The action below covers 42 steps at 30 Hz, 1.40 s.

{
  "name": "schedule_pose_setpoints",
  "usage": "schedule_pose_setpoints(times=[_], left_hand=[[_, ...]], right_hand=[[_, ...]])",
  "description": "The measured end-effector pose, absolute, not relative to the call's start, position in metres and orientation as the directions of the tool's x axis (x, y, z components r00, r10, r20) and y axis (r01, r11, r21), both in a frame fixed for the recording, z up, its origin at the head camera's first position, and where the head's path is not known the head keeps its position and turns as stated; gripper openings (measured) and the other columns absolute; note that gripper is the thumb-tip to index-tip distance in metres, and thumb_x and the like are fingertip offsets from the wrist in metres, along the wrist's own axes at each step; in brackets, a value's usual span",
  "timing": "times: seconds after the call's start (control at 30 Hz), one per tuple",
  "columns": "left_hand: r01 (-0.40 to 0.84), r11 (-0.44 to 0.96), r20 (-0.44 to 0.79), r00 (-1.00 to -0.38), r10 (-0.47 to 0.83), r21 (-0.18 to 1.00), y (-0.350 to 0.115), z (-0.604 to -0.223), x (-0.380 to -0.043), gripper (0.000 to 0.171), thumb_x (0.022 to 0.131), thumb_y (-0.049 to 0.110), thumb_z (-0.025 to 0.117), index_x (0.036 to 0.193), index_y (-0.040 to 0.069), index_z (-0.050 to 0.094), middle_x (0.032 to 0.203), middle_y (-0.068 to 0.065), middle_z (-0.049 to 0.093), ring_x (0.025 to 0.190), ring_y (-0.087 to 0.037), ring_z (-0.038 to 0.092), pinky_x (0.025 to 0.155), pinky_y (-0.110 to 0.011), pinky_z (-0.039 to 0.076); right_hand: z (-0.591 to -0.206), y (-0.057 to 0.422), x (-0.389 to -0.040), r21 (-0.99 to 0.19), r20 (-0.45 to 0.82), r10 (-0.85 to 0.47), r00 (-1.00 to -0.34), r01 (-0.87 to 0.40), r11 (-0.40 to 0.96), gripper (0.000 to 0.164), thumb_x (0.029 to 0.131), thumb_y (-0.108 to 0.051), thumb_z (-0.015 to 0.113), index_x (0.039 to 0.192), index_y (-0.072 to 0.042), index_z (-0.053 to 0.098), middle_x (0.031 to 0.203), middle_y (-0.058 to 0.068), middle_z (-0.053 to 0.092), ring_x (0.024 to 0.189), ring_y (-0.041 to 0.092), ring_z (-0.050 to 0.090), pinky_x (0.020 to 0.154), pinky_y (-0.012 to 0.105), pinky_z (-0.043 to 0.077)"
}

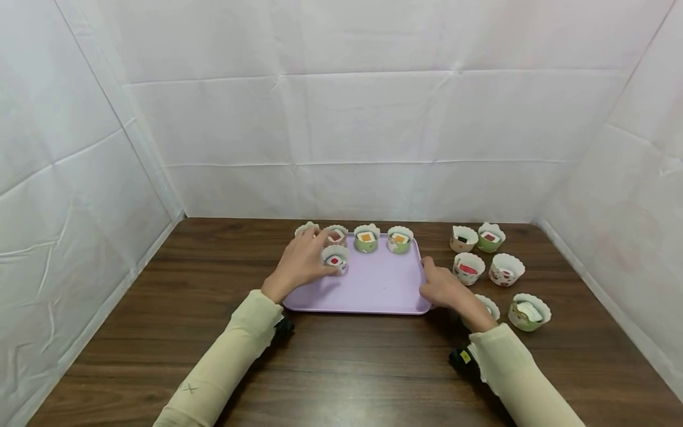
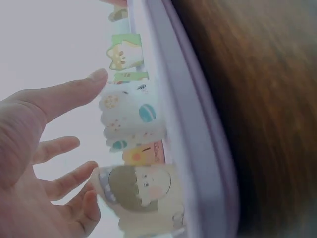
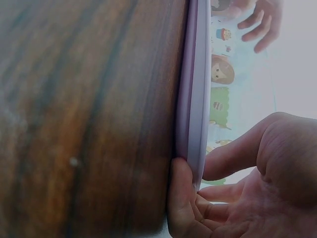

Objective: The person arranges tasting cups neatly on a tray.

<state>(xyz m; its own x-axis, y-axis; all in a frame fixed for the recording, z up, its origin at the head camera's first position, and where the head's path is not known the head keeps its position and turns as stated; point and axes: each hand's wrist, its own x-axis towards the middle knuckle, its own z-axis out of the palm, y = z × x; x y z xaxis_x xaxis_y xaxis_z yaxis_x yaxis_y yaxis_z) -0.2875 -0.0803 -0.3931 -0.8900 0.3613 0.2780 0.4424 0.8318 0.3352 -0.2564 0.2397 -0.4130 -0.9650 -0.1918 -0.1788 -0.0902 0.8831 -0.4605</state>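
Note:
A lilac tray [image 1: 381, 290] lies on the table with several paper cups along its back side. In front of that row stands a white cup [image 1: 343, 268] with a small red-and-white piece inside. Beside it, my left hand [image 1: 300, 260] hovers over the tray's left part, fingers spread and relaxed. The left wrist view shows its thumb [image 2: 74, 96] apart from the cups. At the tray's right edge, my right hand [image 1: 447, 288] grips the rim. In the right wrist view its thumb [image 3: 233, 161] lies inside the rim, with a fingertip against the outer underside.
Two green cups with orange-topped pieces, a left one [image 1: 365, 246] and a right one [image 1: 399, 248], stand in the tray's back row. Several more filled cups, among them a green one [image 1: 523, 323], stand right of the tray. White sheets [image 1: 363, 124] enclose the brown table [image 1: 363, 373].

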Motion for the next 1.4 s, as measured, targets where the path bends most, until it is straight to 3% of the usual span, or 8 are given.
schedule_pose_setpoints(times=[0.2, 0.47, 0.77, 1.03, 1.4], left_hand=[[0.432, 0.828, 0.309, -0.891, 0.332, 0.357, -0.094, -0.389, -0.281, 0.087, 0.076, 0.038, 0.092, 0.149, 0.015, 0.051, 0.144, -0.018, 0.052, 0.13, -0.038, 0.051, 0.096, -0.056, 0.059], [0.354, 0.79, 0.298, -0.927, 0.227, 0.501, -0.125, -0.389, -0.276, 0.106, 0.076, 0.027, 0.092, 0.159, 0.003, 0.03, 0.135, -0.021, 0.055, 0.118, -0.036, 0.057, 0.093, -0.053, 0.057], [0.286, 0.771, 0.182, -0.958, 0.221, 0.569, -0.155, -0.402, -0.272, 0.086, 0.078, 0.022, 0.09, 0.148, 0.0, 0.046, 0.126, -0.02, 0.059, 0.095, -0.029, 0.068, 0.085, -0.043, 0.061], [0.136, 0.659, -0.049, -0.966, 0.255, 0.74, -0.161, -0.409, -0.277, 0.085, 0.076, 0.008, 0.09, 0.147, -0.002, 0.044, 0.135, -0.025, 0.051, 0.078, -0.022, 0.068, 0.056, -0.032, 0.065], [0.041, 0.558, -0.192, -0.916, 0.353, 0.829, -0.166, -0.409, -0.278, 0.082, 0.084, -0.006, 0.078, 0.153, -0.003, 0.033, 0.138, -0.031, 0.046, 0.084, -0.026, 0.069, 0.062, -0.038, 0.068]], right_hand=[[-0.413, 0.241, -0.255, -0.462, -0.187, -0.184, -0.965, -0.079, 0.883, 0.068, 0.088, -0.004, 0.049, 0.15, 0.014, 0.026, 0.14, 0.039, 0.052, 0.105, 0.036, 0.059, 0.083, 0.043, 0.057], [-0.415, 0.243, -0.254, -0.47, -0.198, -0.175, -0.965, -0.063, 0.88, 0.069, 0.087, -0.003, 0.05, 0.15, 0.013, 0.026, 0.135, 0.037, 0.054, 0.102, 0.036, 0.06, 0.075, 0.037, 0.057], [-0.417, 0.241, -0.254, -0.462, -0.197, -0.18, -0.964, -0.071, 0.884, 0.069, 0.087, -0.004, 0.051, 0.15, 0.013, 0.027, 0.134, 0.037, 0.056, 0.101, 0.036, 0.06, 0.076, 0.038, 0.056], [-0.415, 0.24, -0.254, -0.454, -0.186, -0.186, -0.965, -0.084, 0.887, 0.069, 0.087, -0.004, 0.05, 0.149, 0.014, 0.028, 0.137, 0.039, 0.054, 0.101, 0.036, 0.06, 0.08, 0.042, 0.057], [-0.412, 0.238, -0.257, -0.448, -0.186, -0.181, -0.966, -0.08, 0.89, 0.069, 0.087, -0.004, 0.05, 0.15, 0.014, 0.026, 0.134, 0.038, 0.055, 0.099, 0.036, 0.06, 0.074, 0.038, 0.056]])
